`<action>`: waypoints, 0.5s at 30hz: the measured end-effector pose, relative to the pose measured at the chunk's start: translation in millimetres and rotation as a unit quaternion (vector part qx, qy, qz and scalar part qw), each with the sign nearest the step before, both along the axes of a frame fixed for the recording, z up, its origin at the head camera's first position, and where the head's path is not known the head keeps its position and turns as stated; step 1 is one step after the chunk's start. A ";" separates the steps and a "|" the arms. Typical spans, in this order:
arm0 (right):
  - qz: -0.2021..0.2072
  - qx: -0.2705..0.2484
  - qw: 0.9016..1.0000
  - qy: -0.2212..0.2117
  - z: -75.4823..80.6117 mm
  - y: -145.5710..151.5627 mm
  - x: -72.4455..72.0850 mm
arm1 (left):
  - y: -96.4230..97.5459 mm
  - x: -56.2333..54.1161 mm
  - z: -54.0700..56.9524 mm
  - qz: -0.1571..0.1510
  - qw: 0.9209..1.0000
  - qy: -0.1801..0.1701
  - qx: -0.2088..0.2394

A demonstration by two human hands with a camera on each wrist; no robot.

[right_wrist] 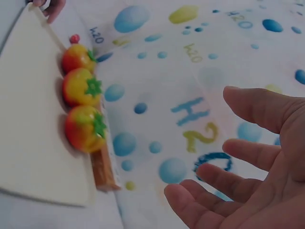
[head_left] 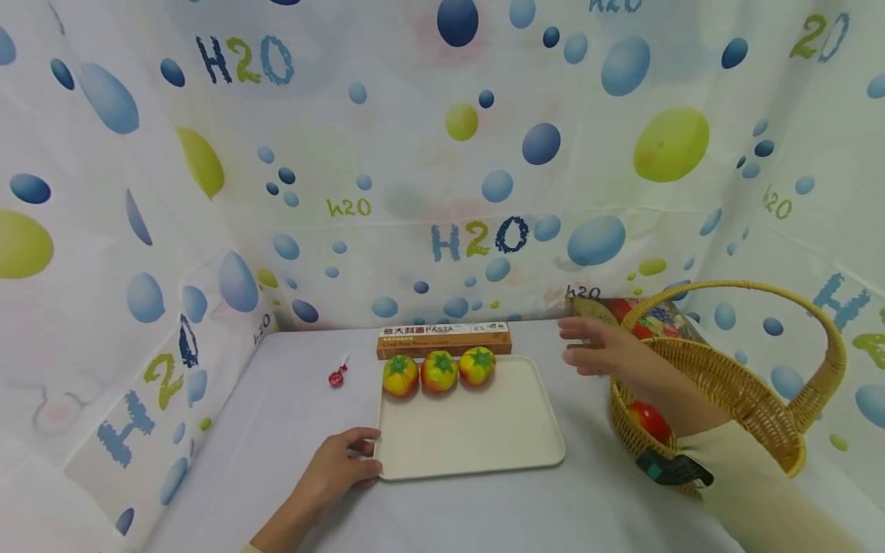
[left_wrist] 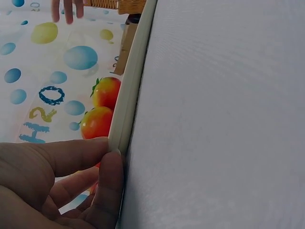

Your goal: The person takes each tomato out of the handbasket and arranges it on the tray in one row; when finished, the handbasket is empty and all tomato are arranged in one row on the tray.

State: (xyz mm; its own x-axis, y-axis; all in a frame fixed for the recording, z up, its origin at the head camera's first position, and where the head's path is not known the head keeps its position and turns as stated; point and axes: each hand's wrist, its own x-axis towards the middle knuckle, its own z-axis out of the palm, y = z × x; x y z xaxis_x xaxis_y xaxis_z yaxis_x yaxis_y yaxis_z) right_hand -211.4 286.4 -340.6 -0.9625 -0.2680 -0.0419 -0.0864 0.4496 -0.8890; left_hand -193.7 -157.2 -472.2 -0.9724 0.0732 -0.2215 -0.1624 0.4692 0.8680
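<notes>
A cream tray (head_left: 477, 438) lies on the white-covered table. Its left rim is pinched between the thumb and fingers of my left hand (head_left: 343, 461), which the left wrist view shows close up at the rim (left_wrist: 126, 100). Three yellow-red tomatoes (head_left: 439, 372) with green tops sit in a row along the tray's back edge. Held in the air between tray and wicker basket (head_left: 733, 376), my right hand (head_left: 598, 347) has its fingers spread and nothing in it. The right wrist view shows the same bare palm (right_wrist: 257, 176). My right forearm crosses over the basket, hiding part of it.
A brown-and-white pasta box (head_left: 442, 340) lies behind the tomatoes. Left of the tray is a small red wrapped lollipop (head_left: 336, 377). Inside the tall-handled basket is a shiny red round thing (head_left: 651, 422); a fruit-printed item (head_left: 660, 319) lies behind it. Patterned cloth (head_left: 415, 153) surrounds the table.
</notes>
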 end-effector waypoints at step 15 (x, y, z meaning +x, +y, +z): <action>-0.012 0.001 1.000 0.027 36.1 108.1 31.5 | -0.4 -1.0 -0.2 -0.003 1.000 -0.003 -0.002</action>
